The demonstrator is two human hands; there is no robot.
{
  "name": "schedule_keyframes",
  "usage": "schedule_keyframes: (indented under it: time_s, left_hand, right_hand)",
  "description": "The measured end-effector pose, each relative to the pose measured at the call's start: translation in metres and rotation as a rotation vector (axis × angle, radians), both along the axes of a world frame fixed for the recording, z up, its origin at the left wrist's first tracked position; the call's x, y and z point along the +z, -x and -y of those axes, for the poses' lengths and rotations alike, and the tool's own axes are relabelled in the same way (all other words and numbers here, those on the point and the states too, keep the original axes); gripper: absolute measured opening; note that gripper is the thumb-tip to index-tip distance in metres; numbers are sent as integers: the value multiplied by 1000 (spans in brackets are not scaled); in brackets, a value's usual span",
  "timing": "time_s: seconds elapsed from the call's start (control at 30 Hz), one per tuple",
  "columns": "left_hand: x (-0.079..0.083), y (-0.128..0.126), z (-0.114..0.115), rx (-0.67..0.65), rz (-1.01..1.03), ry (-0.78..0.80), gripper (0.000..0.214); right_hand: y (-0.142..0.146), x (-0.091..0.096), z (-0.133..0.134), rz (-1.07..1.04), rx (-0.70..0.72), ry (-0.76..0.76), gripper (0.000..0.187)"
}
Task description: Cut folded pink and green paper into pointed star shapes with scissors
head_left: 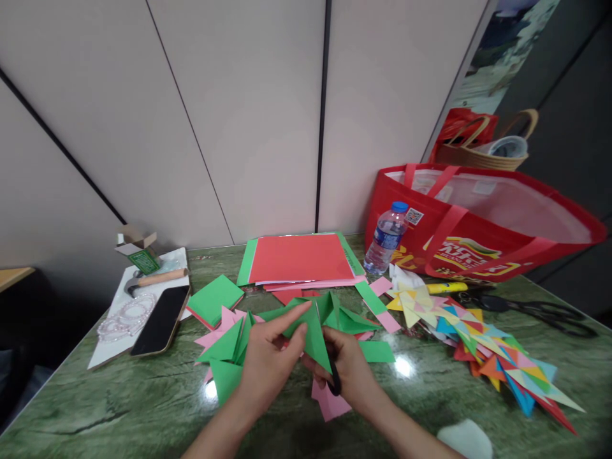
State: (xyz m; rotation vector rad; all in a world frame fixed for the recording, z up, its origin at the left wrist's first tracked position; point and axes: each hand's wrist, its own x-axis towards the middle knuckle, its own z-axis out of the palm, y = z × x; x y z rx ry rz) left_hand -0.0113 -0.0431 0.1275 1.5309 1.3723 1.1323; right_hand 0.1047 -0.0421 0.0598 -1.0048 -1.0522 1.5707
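Note:
Near the middle of the table my left hand (275, 354) pinches a green folded paper piece (313, 338) between thumb and fingers. My right hand (347, 363) is closed around a pair of scissors, whose black handle loop (335, 380) shows below the fingers. A thin strip of blade appears at the top of the green paper; the rest of the blades is hidden. Green folded pieces (227, 344) lie left of my left hand, over pink ones. Another green piece (344, 315) lies just behind my right hand, and pink paper (329, 405) rests below it.
Red and green sheets (301, 258) are stacked at the back. A water bottle (386, 237) and red bag (478, 223) stand right, near colourful folded papers (497, 347) and black scissors (540, 309). A phone (162, 319), beads (127, 315) and hammer-like tool (157, 278) lie left.

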Motion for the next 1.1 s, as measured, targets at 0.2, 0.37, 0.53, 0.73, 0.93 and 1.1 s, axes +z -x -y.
schedule_keyframes:
  time_s: [0.2, 0.37, 0.53, 0.73, 0.93, 1.1]
  left_hand:
    - [-2, -1, -2, -6, 0, 4, 35]
    - [2, 11, -8, -115, -13, 68, 36]
    - [15, 62, -16, -320, -284, 76, 48]
    - [8, 104, -28, -169, -868, 53, 49]
    - [-15, 54, -27, -231, -1108, 42, 24]
    - [-53, -6, -8, -502, -1127, 132, 44]
  right_hand:
    - [-3, 10, 0, 53, 40, 46, 29]
    - [-7, 3, -2, 54, 49, 36, 29]
    - [-7, -6, -4, 30, 50, -70, 31]
    - [-13, -7, -12, -32, -363, -177, 26]
    - [-24, -25, -30, -5, -535, -179, 28]
    - [-22, -35, -35, -46, -499, -133, 32]
